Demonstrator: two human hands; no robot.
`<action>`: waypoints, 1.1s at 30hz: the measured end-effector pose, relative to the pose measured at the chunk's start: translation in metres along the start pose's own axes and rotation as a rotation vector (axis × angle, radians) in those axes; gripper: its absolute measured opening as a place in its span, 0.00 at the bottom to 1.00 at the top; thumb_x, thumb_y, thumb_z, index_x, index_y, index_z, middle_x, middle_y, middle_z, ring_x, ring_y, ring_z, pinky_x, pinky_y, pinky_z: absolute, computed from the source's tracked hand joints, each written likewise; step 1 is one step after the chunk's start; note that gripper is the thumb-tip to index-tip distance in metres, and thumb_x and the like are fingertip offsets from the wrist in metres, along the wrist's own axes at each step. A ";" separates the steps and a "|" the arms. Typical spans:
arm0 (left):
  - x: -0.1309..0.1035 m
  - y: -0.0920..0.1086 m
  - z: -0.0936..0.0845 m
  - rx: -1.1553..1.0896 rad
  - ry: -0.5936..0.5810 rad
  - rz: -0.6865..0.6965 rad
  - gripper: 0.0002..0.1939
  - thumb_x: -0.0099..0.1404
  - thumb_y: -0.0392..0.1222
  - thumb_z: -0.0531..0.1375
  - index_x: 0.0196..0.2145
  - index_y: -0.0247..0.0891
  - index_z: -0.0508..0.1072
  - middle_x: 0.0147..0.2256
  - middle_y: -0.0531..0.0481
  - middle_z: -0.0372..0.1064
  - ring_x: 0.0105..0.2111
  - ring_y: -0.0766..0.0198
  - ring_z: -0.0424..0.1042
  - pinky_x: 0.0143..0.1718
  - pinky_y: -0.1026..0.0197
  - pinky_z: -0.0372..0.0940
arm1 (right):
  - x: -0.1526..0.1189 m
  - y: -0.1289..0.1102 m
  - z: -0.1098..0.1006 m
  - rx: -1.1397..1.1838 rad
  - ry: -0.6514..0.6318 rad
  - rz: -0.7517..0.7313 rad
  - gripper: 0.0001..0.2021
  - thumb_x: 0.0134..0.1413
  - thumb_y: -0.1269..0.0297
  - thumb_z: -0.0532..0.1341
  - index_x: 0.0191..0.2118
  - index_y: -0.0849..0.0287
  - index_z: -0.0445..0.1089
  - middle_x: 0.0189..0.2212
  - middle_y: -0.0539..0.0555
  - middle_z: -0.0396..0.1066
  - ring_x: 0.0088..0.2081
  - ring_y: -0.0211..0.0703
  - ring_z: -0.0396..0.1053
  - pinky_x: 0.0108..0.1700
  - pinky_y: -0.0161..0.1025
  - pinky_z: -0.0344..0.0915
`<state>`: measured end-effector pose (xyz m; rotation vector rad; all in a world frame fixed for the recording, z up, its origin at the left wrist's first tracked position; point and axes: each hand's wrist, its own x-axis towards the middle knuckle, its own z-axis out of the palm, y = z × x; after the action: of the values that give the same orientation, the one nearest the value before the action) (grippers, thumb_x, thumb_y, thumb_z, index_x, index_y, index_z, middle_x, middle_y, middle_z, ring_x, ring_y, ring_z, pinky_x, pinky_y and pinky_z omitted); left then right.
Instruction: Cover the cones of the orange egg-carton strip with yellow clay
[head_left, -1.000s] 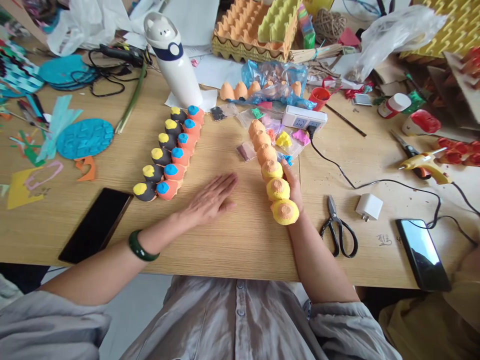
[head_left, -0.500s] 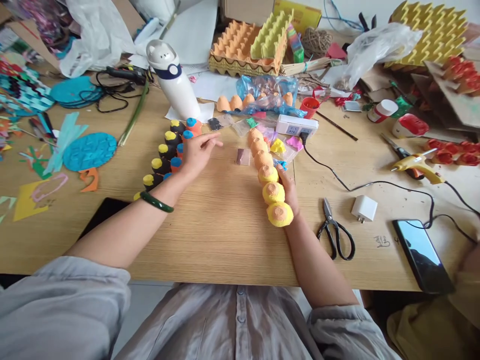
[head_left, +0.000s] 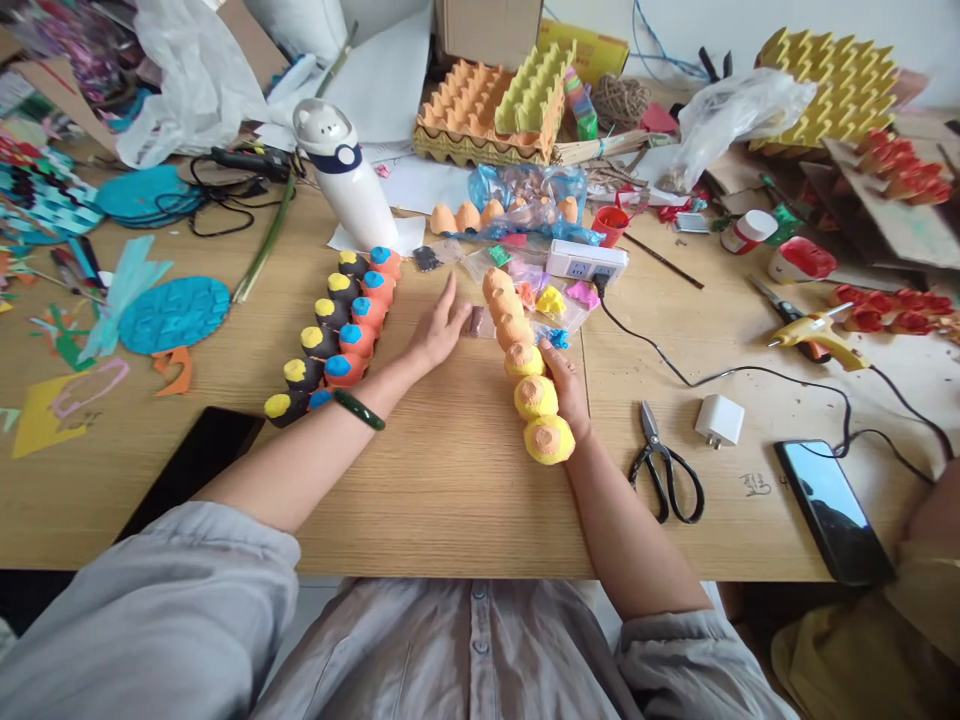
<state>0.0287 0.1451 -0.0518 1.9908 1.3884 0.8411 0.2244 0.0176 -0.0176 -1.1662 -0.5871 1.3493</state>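
My right hand (head_left: 568, 385) is wrapped round the right side of a long strip of egg-carton cups (head_left: 535, 396). The near cups are coated yellow with orange tops, and the far ones are plain orange. My left hand (head_left: 441, 328) has its fingers spread and nothing in them, left of the strip and near a small clear packet (head_left: 478, 322). Farther left lie two finished-looking rows side by side, a black row with yellow tops (head_left: 320, 342) and an orange-red row with blue tops (head_left: 358, 338). Bits of yellow clay (head_left: 551, 300) lie beyond the strip.
Black-handled scissors (head_left: 667, 470), a white plug adapter (head_left: 720, 420) and a phone (head_left: 836, 510) lie at right. A power strip (head_left: 587, 261), white bottle (head_left: 352, 185) and stacked egg trays (head_left: 480, 110) stand behind. Part of another person shows at lower right.
My left hand has moved right, away from the black and orange-red rows, and its fingers have spread. My right hand still holds the strip. The view has shifted slightly.
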 end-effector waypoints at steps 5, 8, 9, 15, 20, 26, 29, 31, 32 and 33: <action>-0.001 0.028 -0.007 -0.279 0.305 0.056 0.21 0.74 0.47 0.58 0.59 0.34 0.75 0.40 0.42 0.84 0.47 0.57 0.82 0.61 0.51 0.71 | -0.003 0.000 0.001 0.028 -0.024 0.004 0.20 0.54 0.44 0.69 0.25 0.52 0.69 0.24 0.48 0.67 0.25 0.39 0.60 0.30 0.40 0.57; -0.039 0.043 -0.012 -0.407 0.249 0.044 0.24 0.70 0.50 0.63 0.59 0.38 0.75 0.53 0.40 0.80 0.56 0.55 0.78 0.58 0.53 0.74 | -0.004 0.005 0.004 -0.006 -0.026 -0.004 0.21 0.52 0.43 0.71 0.24 0.54 0.70 0.21 0.46 0.64 0.23 0.36 0.57 0.27 0.37 0.55; -0.053 0.048 -0.013 -0.484 0.183 -0.007 0.25 0.72 0.53 0.62 0.60 0.37 0.75 0.55 0.38 0.79 0.56 0.54 0.78 0.55 0.54 0.76 | -0.005 0.008 0.005 -0.020 -0.028 -0.019 0.21 0.51 0.42 0.71 0.24 0.55 0.71 0.21 0.46 0.64 0.23 0.35 0.56 0.26 0.37 0.55; -0.108 0.065 -0.006 -0.814 -0.154 -0.162 0.38 0.70 0.60 0.64 0.70 0.40 0.66 0.61 0.36 0.75 0.54 0.50 0.81 0.51 0.52 0.79 | -0.013 0.026 0.011 -0.126 -0.169 -0.113 0.26 0.51 0.36 0.68 0.23 0.57 0.74 0.23 0.48 0.68 0.26 0.36 0.62 0.31 0.36 0.62; -0.114 0.063 0.000 -0.829 -0.128 -0.127 0.43 0.64 0.53 0.71 0.71 0.38 0.64 0.63 0.37 0.72 0.56 0.52 0.79 0.53 0.57 0.78 | -0.015 0.029 0.013 -0.113 -0.265 -0.079 0.28 0.53 0.32 0.65 0.28 0.56 0.79 0.26 0.52 0.75 0.27 0.40 0.70 0.32 0.39 0.70; -0.117 0.060 -0.001 -0.847 -0.091 -0.131 0.38 0.62 0.51 0.73 0.66 0.38 0.71 0.63 0.37 0.73 0.55 0.51 0.80 0.50 0.58 0.79 | -0.012 0.029 0.012 -0.014 -0.298 0.039 0.25 0.50 0.36 0.70 0.26 0.56 0.76 0.23 0.50 0.72 0.24 0.39 0.68 0.28 0.39 0.70; -0.117 0.062 -0.004 -0.853 -0.107 -0.177 0.35 0.62 0.52 0.72 0.64 0.37 0.74 0.58 0.37 0.77 0.52 0.51 0.81 0.48 0.57 0.79 | -0.012 0.027 0.011 -0.011 -0.323 0.070 0.22 0.50 0.41 0.73 0.25 0.57 0.75 0.21 0.49 0.72 0.22 0.36 0.67 0.27 0.37 0.69; -0.116 0.062 -0.008 -0.880 -0.118 -0.191 0.31 0.63 0.54 0.71 0.60 0.37 0.77 0.55 0.38 0.79 0.51 0.51 0.81 0.48 0.57 0.79 | -0.011 0.025 0.011 0.012 -0.333 0.067 0.21 0.50 0.45 0.74 0.24 0.57 0.76 0.21 0.48 0.73 0.20 0.35 0.67 0.26 0.36 0.68; -0.116 0.063 -0.009 -0.895 -0.122 -0.197 0.30 0.64 0.54 0.70 0.59 0.36 0.78 0.54 0.39 0.80 0.50 0.51 0.82 0.48 0.57 0.79 | -0.011 0.025 0.010 0.020 -0.338 0.062 0.20 0.50 0.45 0.74 0.24 0.58 0.76 0.21 0.48 0.73 0.20 0.34 0.67 0.25 0.35 0.67; -0.116 0.064 -0.011 -0.907 -0.126 -0.211 0.30 0.64 0.55 0.70 0.58 0.36 0.79 0.53 0.39 0.81 0.49 0.52 0.82 0.47 0.57 0.79 | -0.011 0.026 0.010 0.019 -0.346 0.056 0.20 0.51 0.46 0.74 0.24 0.58 0.76 0.21 0.48 0.73 0.20 0.34 0.67 0.26 0.35 0.67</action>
<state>0.0276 0.0166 -0.0177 1.1534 0.8741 0.9869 0.2027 0.0062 -0.0338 -0.9441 -0.7901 1.6161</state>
